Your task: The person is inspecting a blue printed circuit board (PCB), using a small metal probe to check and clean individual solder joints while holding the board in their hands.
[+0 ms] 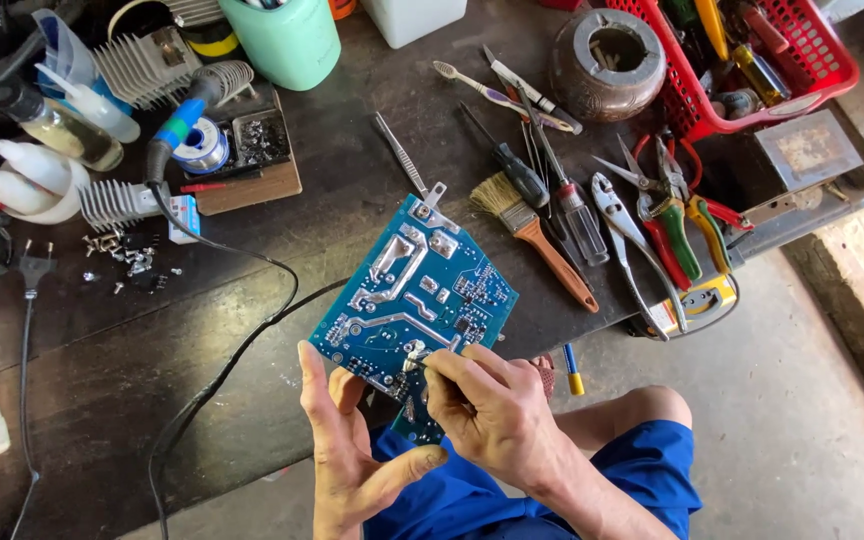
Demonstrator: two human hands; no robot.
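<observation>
A flat blue printed circuit board with silver solder traces (pixel 414 298) is held tilted above the near edge of the dark, scuffed wooden workbench (pixel 102 380), its long axis running from about seven o'clock near the person's lap up to one o'clock, where a metal tab points toward the tools. The left hand (pixel 350 440) props the board from below at its seven o'clock corner, palm turned up, fingers spread and thumb stretched toward four o'clock; it cradles rather than clamps. The right hand (pixel 487 405) sits at five o'clock of the board, closed into a pinch on something thin at the lower edge; whether that is a small tool or a component lead is too small to tell. Both hands lie close together, the right one nearer the point being worked, and the board extends away from them toward twelve o'clock. Beyond it, at two o'clock, lie a small brush with a brown wooden handle (pixel 537 238), a black-handled screwdriver (pixel 512 165) and pliers with green and red grips (pixel 674 215); a red plastic basket (pixel 822 60) stands at one o'clock. A black cable (pixel 242 340) crosses the bench at nine o'clock.
</observation>
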